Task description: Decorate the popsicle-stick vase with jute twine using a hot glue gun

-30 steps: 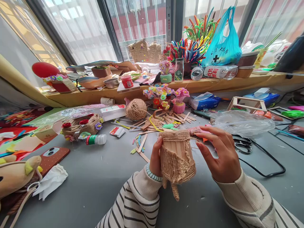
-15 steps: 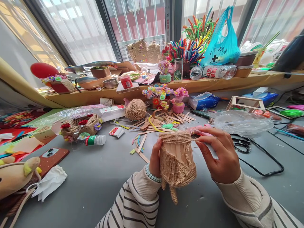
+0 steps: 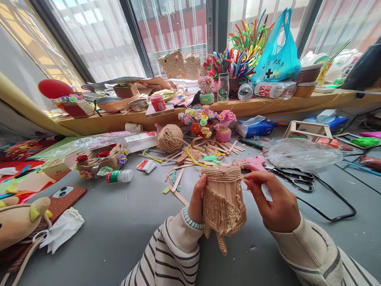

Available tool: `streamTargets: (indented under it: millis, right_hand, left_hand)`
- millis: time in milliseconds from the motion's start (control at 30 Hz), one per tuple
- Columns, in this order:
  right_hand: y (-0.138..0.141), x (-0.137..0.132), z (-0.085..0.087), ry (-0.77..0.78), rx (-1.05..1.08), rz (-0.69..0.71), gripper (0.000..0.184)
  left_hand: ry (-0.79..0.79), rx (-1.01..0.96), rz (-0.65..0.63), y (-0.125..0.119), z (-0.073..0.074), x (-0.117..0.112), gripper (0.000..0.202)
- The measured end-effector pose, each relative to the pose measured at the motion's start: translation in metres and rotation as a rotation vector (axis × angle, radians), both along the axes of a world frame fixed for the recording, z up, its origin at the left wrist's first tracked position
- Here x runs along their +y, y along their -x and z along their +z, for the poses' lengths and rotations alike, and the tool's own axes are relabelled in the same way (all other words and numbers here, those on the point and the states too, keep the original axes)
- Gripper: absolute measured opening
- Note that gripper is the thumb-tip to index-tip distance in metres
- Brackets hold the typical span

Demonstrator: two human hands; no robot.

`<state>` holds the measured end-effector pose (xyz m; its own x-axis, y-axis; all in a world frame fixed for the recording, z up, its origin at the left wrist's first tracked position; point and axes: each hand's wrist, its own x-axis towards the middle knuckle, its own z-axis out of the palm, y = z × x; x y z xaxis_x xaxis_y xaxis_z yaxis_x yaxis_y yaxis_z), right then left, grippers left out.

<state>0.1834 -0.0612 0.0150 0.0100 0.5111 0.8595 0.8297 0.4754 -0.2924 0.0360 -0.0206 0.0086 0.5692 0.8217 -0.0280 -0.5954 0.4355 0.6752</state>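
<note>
My left hand [image 3: 197,204] is wrapped round the left side of a small cup of wooden craft sticks [image 3: 220,190], partly covered in jute twine. Rows of twine [image 3: 222,173] circle its rim, a slanting band covers the lower part, and short twine-covered legs [image 3: 222,244] stick out below. Close to the right of the rim, my right hand [image 3: 275,202] pinches what looks like a thin strand of twine; the fingertips hide most of it. Behind that hand lies a pink hot glue gun [image 3: 253,162] on the table.
Black scissors [image 3: 297,179] and a black cord [image 3: 336,218] lie to the right. Beyond the cup are loose craft sticks [image 3: 178,178] and a ball of twine [image 3: 170,138]. A small bottle [image 3: 119,176], a phone [image 3: 67,198] and crumpled tissue [image 3: 64,229] are on the left.
My right fingers have drawn together and dropped slightly beside the rim, uncovering the glue gun and scissors. The cup has shifted a little to the right in my left hand.
</note>
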Motion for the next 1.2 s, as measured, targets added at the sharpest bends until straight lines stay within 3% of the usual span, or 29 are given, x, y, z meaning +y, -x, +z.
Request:
streamTargets:
  millis: [233, 367, 567, 700, 867, 1033, 1200]
  right_hand:
    - [-0.010, 0.008, -0.001, -0.058, 0.021, -0.091, 0.011]
    - [-0.027, 0.018, -0.003, -0.069, -0.010, -0.187, 0.005]
    - [-0.048, 0.036, -0.031, 0.115, -0.156, -0.214, 0.016]
    - [-0.045, 0.044, -0.049, 0.254, -0.253, -0.074, 0.013]
    - [-0.018, 0.046, -0.053, 0.273, -0.348, 0.044, 0.021]
    - [0.006, 0.045, -0.055, 0.316, -0.437, -0.057, 0.040]
    - [0.012, 0.041, -0.055, 0.496, -0.354, -0.083, 0.020]
  left_hand:
    - [0.151, -0.003, 0.139, 0.006, 0.011, 0.010, 0.054]
    - [0.232, -0.026, 0.293, 0.015, 0.012, 0.021, 0.058]
    - [0.167, -0.130, 0.401, 0.033, 0.008, 0.033, 0.058]
    - [0.095, -0.172, 0.353, 0.044, 0.008, 0.035, 0.058]
    - [0.078, -0.211, 0.281, 0.045, 0.006, 0.034, 0.062]
    - [0.056, -0.268, 0.171, 0.045, -0.002, 0.036, 0.068]
    - [0.001, -0.272, 0.098, 0.046, -0.006, 0.037, 0.070]
